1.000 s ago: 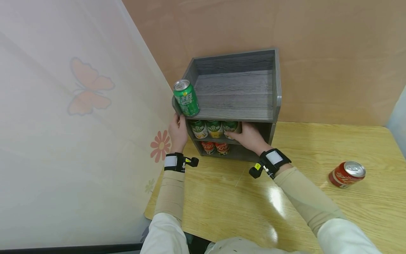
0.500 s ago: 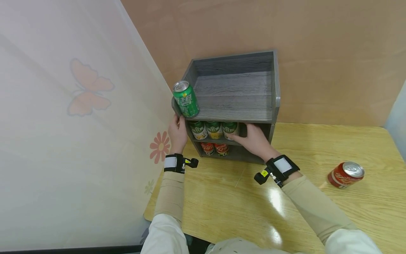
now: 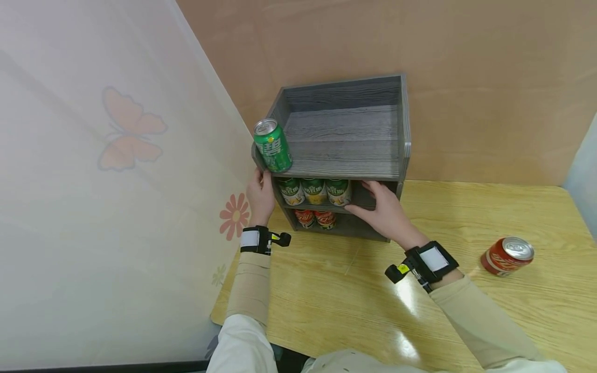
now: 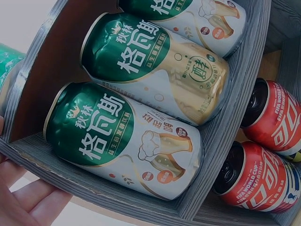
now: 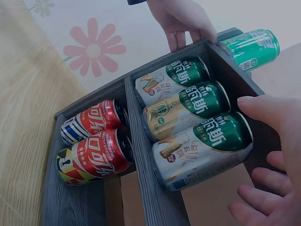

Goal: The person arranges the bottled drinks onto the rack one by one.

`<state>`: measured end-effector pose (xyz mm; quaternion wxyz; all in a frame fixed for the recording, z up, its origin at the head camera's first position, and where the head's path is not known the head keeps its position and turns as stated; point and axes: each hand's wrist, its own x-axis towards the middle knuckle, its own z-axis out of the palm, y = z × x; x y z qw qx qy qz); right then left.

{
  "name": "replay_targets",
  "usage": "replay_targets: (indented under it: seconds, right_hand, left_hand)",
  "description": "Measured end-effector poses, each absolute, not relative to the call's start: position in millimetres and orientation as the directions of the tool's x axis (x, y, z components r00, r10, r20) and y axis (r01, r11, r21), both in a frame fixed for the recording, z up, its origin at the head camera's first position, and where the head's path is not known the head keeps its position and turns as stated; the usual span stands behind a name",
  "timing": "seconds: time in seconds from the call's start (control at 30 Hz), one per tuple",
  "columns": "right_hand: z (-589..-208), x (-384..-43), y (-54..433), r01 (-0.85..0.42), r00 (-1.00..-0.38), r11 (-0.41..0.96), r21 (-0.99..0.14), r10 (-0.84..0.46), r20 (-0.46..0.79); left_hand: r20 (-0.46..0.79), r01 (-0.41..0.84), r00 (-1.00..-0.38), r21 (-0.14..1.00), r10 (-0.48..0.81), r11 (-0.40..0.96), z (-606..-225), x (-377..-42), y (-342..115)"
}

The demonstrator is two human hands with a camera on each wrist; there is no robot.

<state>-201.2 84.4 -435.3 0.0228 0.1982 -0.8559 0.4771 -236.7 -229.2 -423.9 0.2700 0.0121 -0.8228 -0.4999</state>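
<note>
A grey wooden shelf unit [image 3: 345,174] stands at the back of the table. My left hand [image 3: 260,197] grips its left side panel, fingers on the outside. On the middle shelf three green-and-white drink cans [image 4: 124,141] stand in a row from the left. My right hand [image 3: 383,211] is just right of the third can [image 5: 202,150], fingers spread and apart from it, fingertips inside the middle compartment. Two red cola cans [image 5: 104,155] stand on the bottom shelf. A green soda can [image 3: 273,146] stands at the top shelf's front left corner.
Another red can [image 3: 506,257] stands on the wooden table [image 3: 336,295] at the right. A pale wall covering [image 3: 140,233] with a butterfly and flowers runs close along the left, and a brown backdrop [image 3: 480,103] rises behind the shelf unit.
My right hand has let go of the third green-and-white can and drawn back to the right and toward me. The left hand has stayed on the side panel.
</note>
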Motion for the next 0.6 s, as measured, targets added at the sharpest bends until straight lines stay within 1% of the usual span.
replay_targets:
  seconds: [0.13,0.27,0.33,0.43,0.6]
  right_hand:
    - [-437,-193,92,-0.404,-0.901,0.391,-0.827,-0.324,0.288]
    - [-431,-181,103,-0.411,-0.894,0.309,-0.858,-0.323,0.312]
    - [-425,-174,109,-0.406,-0.896,0.291,-0.866,-0.313,0.315]
    - [-412,-165,120,-0.403,-0.903,0.304,-0.863,-0.288,0.32]
    - [-397,-154,143,-0.443,-0.896,0.387,-0.808,-0.214,0.389]
  left_hand:
    - [0.43,0.246,-0.855,0.828,-0.289,0.504,-425,-237,-230]
    - [0.432,0.251,-0.855,0.829,-0.286,0.5,-425,-237,-230]
    - [0.43,0.25,-0.856,0.83,-0.286,0.499,-425,-237,-230]
    - [0.429,0.247,-0.857,0.83,-0.287,0.501,-424,-237,-230]
    - [0.433,0.252,-0.855,0.829,-0.287,0.5,-425,-237,-230]
